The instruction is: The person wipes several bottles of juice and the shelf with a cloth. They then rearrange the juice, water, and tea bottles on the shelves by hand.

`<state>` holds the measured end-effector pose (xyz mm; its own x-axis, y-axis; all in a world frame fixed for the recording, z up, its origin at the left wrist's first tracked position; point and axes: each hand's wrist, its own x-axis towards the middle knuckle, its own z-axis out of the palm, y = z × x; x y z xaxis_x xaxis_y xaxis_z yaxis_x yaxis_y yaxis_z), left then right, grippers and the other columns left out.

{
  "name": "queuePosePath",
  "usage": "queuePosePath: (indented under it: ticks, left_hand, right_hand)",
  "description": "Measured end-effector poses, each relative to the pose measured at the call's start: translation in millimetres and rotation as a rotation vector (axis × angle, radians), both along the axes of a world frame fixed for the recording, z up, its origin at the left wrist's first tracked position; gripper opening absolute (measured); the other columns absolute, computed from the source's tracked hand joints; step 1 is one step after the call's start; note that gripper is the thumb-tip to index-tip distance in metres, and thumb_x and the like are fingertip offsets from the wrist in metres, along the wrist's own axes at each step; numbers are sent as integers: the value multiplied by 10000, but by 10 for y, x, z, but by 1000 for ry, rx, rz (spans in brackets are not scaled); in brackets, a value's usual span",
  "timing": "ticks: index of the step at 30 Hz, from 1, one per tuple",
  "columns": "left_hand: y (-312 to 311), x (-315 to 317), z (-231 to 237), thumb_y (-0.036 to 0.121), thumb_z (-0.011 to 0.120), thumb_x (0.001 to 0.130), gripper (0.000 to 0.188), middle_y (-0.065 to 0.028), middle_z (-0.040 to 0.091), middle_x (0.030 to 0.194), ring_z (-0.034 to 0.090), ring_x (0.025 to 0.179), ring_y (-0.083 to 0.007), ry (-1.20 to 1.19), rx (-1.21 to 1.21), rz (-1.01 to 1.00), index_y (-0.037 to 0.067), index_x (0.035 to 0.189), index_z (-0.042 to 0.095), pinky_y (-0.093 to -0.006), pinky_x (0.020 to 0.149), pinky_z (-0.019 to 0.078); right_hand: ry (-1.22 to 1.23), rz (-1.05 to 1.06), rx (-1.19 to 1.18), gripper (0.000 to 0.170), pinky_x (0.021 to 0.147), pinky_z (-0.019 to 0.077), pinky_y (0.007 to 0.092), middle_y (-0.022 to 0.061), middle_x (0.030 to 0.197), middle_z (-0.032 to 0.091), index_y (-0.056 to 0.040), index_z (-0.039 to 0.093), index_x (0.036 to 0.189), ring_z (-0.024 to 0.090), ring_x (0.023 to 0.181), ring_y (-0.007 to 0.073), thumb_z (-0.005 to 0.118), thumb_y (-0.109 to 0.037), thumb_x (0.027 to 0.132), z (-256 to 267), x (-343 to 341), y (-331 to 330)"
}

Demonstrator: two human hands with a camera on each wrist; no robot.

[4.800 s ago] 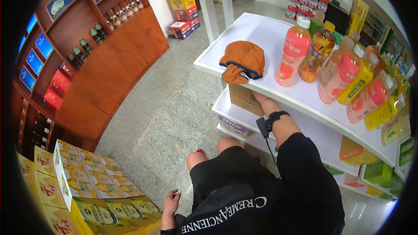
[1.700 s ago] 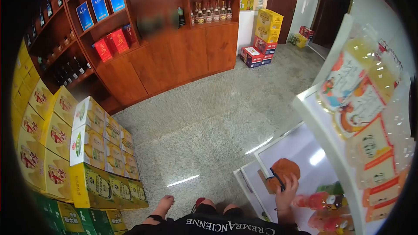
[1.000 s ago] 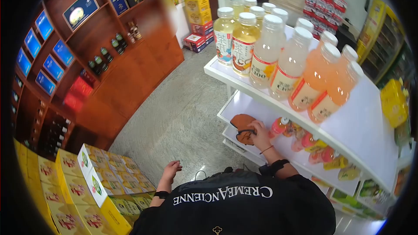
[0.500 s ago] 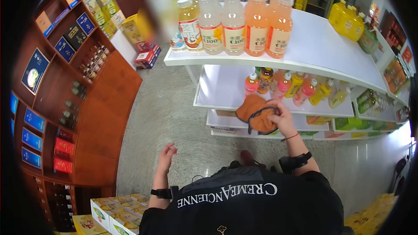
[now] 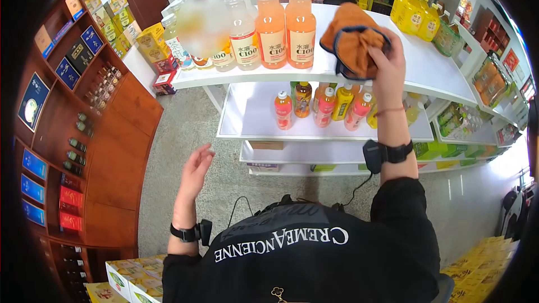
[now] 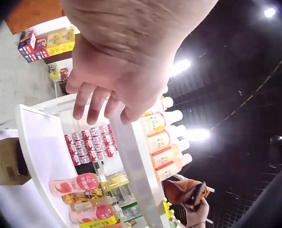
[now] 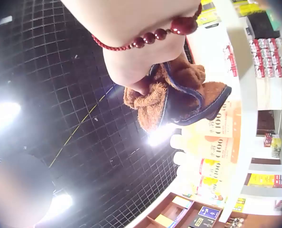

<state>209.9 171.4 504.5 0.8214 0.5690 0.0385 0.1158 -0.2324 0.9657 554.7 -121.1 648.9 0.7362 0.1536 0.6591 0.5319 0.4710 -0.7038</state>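
Observation:
My right hand (image 5: 391, 70) grips a bunched orange-brown plush cloth (image 5: 351, 31) with dark blue edging. It is raised at the white top shelf (image 5: 331, 73), just right of the orange drink bottles (image 5: 300, 33). The right wrist view shows the cloth (image 7: 152, 102) crumpled in the fingers, a loose fold pointing toward the bottles. My left hand (image 5: 195, 171) hangs in the air before the shelves, holding nothing. In the left wrist view that hand (image 6: 117, 71) has relaxed, separated fingers.
Smaller bottles (image 5: 283, 111) line the shelf below. Yellow jugs (image 5: 412, 14) stand at the top shelf's far right. A wooden cabinet (image 5: 120, 151) flanks the left side, with stacked cartons (image 5: 143, 275) at lower left. A black cable (image 5: 359, 188) hangs from the right wrist strap.
The cloth first lay on the shelf below the top one. My right hand took hold of it, drew it off and lifted it to the top shelf. My left hand rose a little.

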Motion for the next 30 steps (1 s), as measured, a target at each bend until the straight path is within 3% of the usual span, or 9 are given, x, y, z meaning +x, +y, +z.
queuePosePath:
  ticks: [3, 5, 9, 11, 14, 19, 23, 27, 30]
  left_hand:
    - [-158, 523, 424, 161, 585, 924, 416, -95, 600, 1181, 539, 1121, -158, -79, 147, -51, 43, 1315, 503, -292, 929, 423]
    - [-272, 945, 640, 173, 614, 895, 465, -100, 606, 1177, 544, 1124, -169, -161, 251, -68, 58, 1329, 493, -307, 922, 420]
    - [-697, 1786, 1127, 156, 611, 904, 580, -119, 483, 1338, 487, 1205, -198, -233, 480, -81, 43, 1419, 370, -306, 904, 433]
    - [-824, 2169, 1166, 160, 613, 901, 606, -111, 449, 1361, 498, 1177, -197, -332, 581, -33, 49, 1432, 344, -304, 887, 439]
    - [-945, 2533, 1117, 163, 613, 895, 607, -124, 449, 1344, 521, 1115, -207, -388, 637, 29, 53, 1430, 347, -312, 872, 447]
    - [-1098, 2668, 1221, 164, 617, 887, 614, -144, 488, 1284, 573, 948, -203, -359, 751, 143, 67, 1431, 348, -319, 808, 477]
    - [-1099, 2768, 1669, 197, 607, 897, 577, -144, 530, 1239, 586, 802, -166, -334, 902, 282, 72, 1414, 383, -295, 748, 492]
    - [-973, 3022, 2000, 264, 579, 918, 535, -143, 585, 1163, 592, 802, -161, -334, 960, 328, 61, 1389, 428, -288, 756, 489]
    - [-876, 3177, 2146, 347, 530, 920, 532, -219, 543, 1282, 588, 1090, -343, -276, 855, 226, 24, 1340, 474, -380, 929, 458]
  right_hand:
    - [-29, 48, -68, 409, 931, 443, 274, 78, 1124, 583, -3, 493, 1221, 563, 1038, 151, 599, 28, 827, 250, 185, 200]
    - [-121, 52, -17, 409, 821, 489, 262, 77, 1043, 615, -26, 516, 1173, 591, 944, 142, 665, -29, 792, 264, 419, 363]
    - [-269, 18, -217, 507, 935, 435, 310, 105, 1150, 517, -42, 515, 1179, 526, 1084, 211, 727, -90, 721, 149, 587, 579]
    - [-396, -34, -258, 596, 989, 411, 357, 142, 1170, 501, -36, 498, 1204, 502, 1124, 280, 755, -137, 676, -4, 705, 677]
    - [-423, -35, -243, 579, 976, 425, 360, 141, 1147, 502, -33, 499, 1191, 506, 1121, 284, 742, -120, 673, -182, 715, 641]
    - [-537, -74, -590, 461, 900, 469, 367, 152, 1095, 503, -44, 508, 1091, 538, 1050, 317, 654, -82, 655, -448, 795, 423]
    - [-506, 10, -584, 406, 875, 467, 367, 153, 1054, 519, -45, 526, 1050, 537, 1025, 320, 657, -98, 669, -294, 846, 385]
    - [-416, -49, -365, 339, 849, 461, 356, 150, 1002, 539, -40, 557, 994, 545, 963, 307, 673, -94, 680, 72, 861, 460]
    - [-403, 8, -210, 385, 887, 458, 360, 158, 1046, 532, -41, 546, 1045, 546, 999, 314, 673, -89, 685, 343, 804, 571]
